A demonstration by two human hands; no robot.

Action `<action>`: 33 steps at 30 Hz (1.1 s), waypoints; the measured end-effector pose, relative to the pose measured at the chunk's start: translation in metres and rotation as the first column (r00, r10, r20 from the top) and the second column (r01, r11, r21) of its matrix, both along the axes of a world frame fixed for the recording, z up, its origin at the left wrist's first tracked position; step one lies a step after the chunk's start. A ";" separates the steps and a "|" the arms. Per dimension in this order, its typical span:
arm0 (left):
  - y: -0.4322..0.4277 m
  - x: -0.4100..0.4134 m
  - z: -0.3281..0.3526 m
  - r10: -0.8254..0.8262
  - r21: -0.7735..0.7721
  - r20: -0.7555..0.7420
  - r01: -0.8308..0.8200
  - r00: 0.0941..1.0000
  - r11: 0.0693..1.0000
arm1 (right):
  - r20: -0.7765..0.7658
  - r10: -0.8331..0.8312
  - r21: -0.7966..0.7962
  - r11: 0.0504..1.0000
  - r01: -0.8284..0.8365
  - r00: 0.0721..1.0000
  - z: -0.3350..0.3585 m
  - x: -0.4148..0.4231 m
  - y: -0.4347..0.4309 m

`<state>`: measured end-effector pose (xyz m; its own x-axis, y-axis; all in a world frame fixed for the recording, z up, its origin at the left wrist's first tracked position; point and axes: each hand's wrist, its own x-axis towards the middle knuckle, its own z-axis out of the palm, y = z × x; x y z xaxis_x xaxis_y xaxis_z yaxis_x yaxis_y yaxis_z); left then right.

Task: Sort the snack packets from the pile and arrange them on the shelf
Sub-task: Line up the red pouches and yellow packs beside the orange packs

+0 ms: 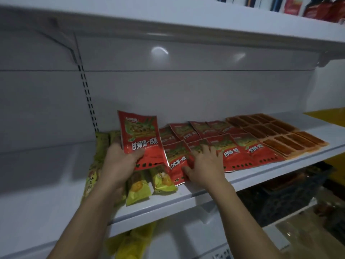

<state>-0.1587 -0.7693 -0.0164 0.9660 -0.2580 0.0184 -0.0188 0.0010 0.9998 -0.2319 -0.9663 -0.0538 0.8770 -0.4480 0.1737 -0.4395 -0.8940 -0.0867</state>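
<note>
White shelf (261, 175), glossy red packet (140, 135)

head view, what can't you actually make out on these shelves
All in the head view:
Green-yellow packets: the left hand and its held red packet cover how many lie there.
Top-shelf goods: cut by the upper edge, blurred.
Dark basket below: too dim for contents.
Small print on laid red packets: too small.

Dim light, glare patches on glossy white back panel (159, 51) at 12 o'clock, shadow under white metal shelf (201, 193) at 4 o'clock, blurred, bowed edges.
</note>
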 end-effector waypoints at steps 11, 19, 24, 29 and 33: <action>-0.050 -0.021 -0.004 0.155 0.081 0.009 -0.156 0.988 0.985 | 0.380 0.221 0.337 0.871 -0.357 0.898 0.008 -0.007 -0.034; -0.075 -0.019 0.011 0.173 -0.009 0.009 -0.173 0.985 0.985 | 0.539 0.248 0.718 0.365 -0.593 0.805 0.034 0.023 -0.042; -0.078 0.002 0.022 0.183 0.259 0.216 -0.237 0.959 0.936 | 0.567 0.131 0.726 0.387 -0.569 0.813 0.048 0.068 -0.053; -0.056 0.008 0.016 0.038 0.618 0.487 -0.375 0.873 0.691 | 0.387 0.253 0.644 0.614 -0.457 0.887 0.049 0.108 -0.066; -0.044 0.010 0.010 -0.127 0.780 0.470 -0.343 0.874 0.524 | 0.247 0.350 0.566 0.705 -0.427 0.904 0.034 0.128 -0.062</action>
